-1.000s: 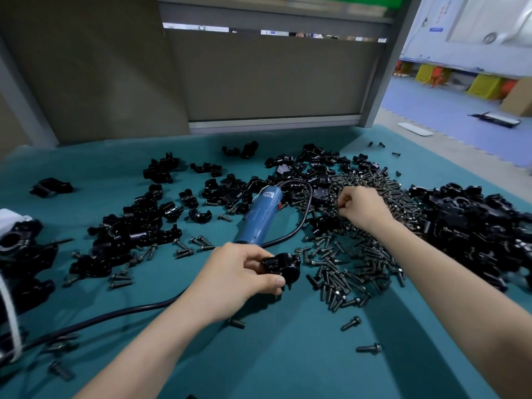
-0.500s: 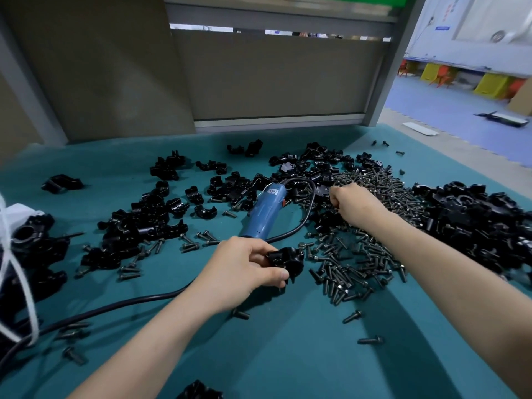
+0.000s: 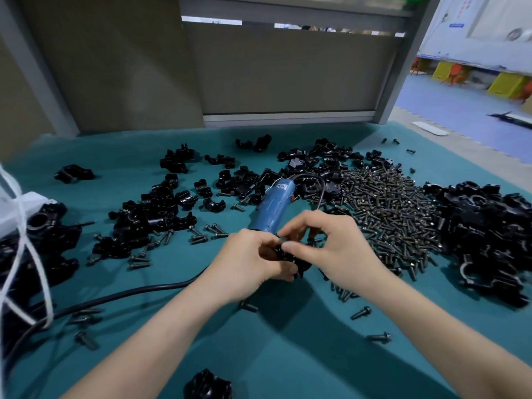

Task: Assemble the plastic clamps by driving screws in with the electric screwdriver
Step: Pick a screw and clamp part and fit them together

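Two hands, left hand (image 3: 247, 263), right hand (image 3: 336, 249), tight around black clamp (image 3: 302, 265); blue screwdriver (image 3: 273, 205) label illegible.

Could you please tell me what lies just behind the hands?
The blue screwdriver lies there, its tip hidden by the left hand and right hand, whose fingers hold a clamp.

Teal bench top (image 3: 129, 156), black clamp halves (image 3: 155, 214) scattered, screw pile (image 3: 388, 214) (right of centre), blue elec. screwdriver (image 3: 273, 205)

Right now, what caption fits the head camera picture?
Left hand and right hand hold a black clamp near the blue screwdriver.
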`<action>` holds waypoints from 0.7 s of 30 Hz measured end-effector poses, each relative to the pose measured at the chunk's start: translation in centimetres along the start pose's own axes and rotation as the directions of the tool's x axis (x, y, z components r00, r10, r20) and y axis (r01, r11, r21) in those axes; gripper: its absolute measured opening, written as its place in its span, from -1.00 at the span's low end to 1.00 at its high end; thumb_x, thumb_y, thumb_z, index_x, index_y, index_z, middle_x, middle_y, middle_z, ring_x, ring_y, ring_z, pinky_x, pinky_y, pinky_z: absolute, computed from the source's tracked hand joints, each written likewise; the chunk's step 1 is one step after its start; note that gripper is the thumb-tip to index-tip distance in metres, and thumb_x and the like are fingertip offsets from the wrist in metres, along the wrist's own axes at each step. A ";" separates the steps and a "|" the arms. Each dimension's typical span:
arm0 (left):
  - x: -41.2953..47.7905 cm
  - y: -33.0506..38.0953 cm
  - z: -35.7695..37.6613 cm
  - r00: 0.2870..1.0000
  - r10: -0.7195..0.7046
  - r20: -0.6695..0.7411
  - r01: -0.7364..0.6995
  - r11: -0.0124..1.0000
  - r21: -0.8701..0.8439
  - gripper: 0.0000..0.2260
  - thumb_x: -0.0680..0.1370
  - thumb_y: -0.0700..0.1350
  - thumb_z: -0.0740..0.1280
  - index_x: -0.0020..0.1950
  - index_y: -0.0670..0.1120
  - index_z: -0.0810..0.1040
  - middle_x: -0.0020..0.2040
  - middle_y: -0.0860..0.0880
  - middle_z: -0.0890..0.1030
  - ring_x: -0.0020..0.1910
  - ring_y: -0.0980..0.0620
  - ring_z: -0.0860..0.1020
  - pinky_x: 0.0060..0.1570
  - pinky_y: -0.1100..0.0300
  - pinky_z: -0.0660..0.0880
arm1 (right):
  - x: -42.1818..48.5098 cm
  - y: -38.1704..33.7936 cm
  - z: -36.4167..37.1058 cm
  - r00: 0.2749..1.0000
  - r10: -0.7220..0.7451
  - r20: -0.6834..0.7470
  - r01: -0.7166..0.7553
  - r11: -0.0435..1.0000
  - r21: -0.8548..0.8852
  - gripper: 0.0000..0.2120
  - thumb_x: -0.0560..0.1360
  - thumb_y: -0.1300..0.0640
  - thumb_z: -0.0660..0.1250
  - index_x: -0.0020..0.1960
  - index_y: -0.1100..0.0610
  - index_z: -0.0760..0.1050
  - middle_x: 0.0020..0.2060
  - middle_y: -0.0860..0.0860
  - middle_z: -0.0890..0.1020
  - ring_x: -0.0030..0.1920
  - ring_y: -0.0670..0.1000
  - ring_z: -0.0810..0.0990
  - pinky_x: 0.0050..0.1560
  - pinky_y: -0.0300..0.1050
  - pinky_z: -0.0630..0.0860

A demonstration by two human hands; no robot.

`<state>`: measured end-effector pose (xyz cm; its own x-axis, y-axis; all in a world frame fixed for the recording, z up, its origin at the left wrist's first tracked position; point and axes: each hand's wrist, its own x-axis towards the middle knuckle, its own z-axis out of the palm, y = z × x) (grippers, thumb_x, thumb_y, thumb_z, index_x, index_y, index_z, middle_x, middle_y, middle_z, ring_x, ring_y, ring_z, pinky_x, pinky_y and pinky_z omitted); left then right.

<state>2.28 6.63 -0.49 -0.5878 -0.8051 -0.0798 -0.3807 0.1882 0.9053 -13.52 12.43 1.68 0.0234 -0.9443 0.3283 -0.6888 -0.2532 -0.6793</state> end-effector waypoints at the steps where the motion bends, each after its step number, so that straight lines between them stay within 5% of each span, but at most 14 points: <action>1: 0.0 0.0 0.0 1.000 0.002 0.002 -0.002 1.000 -0.006 -0.87 0.38 -0.16 0.54 -0.24 0.04 0.64 -0.28 0.00 0.71 -0.13 -0.04 0.68 0.04 -0.09 0.56 | 0.0 0.2 0.0 1.000 -0.012 -0.005 0.012 1.000 -0.022 -0.73 0.40 0.24 0.50 -0.15 -0.13 0.57 -0.26 -0.18 0.61 -0.12 -0.15 0.54 -0.05 -0.36 0.41; 4: 0.0 -0.2 -0.1 1.000 0.005 0.018 -0.005 1.000 -0.021 -0.87 0.39 -0.18 0.53 -0.21 0.03 0.64 -0.28 0.00 0.71 -0.15 -0.02 0.69 0.06 -0.08 0.56 | -0.1 0.4 0.1 0.998 -0.056 -0.016 0.055 0.997 -0.045 -0.67 0.39 0.26 0.51 -0.17 -0.18 0.55 -0.26 -0.21 0.60 -0.09 -0.14 0.52 -0.05 -0.38 0.39; 13: 0.2 -0.5 -0.1 0.999 -0.002 0.036 0.006 0.994 -0.105 -0.83 0.39 -0.27 0.50 -0.23 0.00 0.63 -0.25 -0.07 0.71 -0.16 0.01 0.70 0.08 -0.03 0.58 | -0.3 1.0 0.4 0.983 -0.181 0.036 0.183 0.980 -0.081 -0.91 0.39 0.28 0.50 -0.11 0.19 0.65 -0.15 -0.05 0.60 -0.08 -0.08 0.53 -0.01 -0.31 0.41; 18: 0.2 -0.5 0.0 0.999 -0.007 0.048 0.012 0.994 -0.108 -0.87 0.41 -0.24 0.51 -0.09 -0.09 0.65 -0.25 -0.04 0.72 -0.20 0.05 0.70 -0.05 0.19 0.61 | -0.1 1.4 -0.7 0.993 -0.053 0.108 0.051 0.999 0.020 -0.89 0.45 0.25 0.45 -0.09 0.06 0.65 -0.05 -0.14 0.60 0.01 -0.16 0.57 -0.04 -0.32 0.46; 21: 0.2 -0.5 -0.1 0.999 -0.022 0.045 0.028 0.988 -0.152 -0.85 0.41 -0.26 0.50 -0.07 -0.08 0.65 -0.22 -0.08 0.72 -0.18 0.00 0.71 0.04 0.08 0.61 | -0.4 1.9 -1.0 0.982 -0.020 0.187 0.011 0.999 0.045 -0.76 0.45 0.29 0.44 0.05 0.02 0.64 0.01 -0.15 0.59 0.07 -0.15 0.56 -0.06 -0.15 0.57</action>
<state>2.41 6.31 -0.94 -0.6110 -0.7828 -0.1180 -0.2845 0.0780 0.9555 -15.52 12.53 0.91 0.1722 -0.9618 0.2126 -0.6549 -0.2730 -0.7047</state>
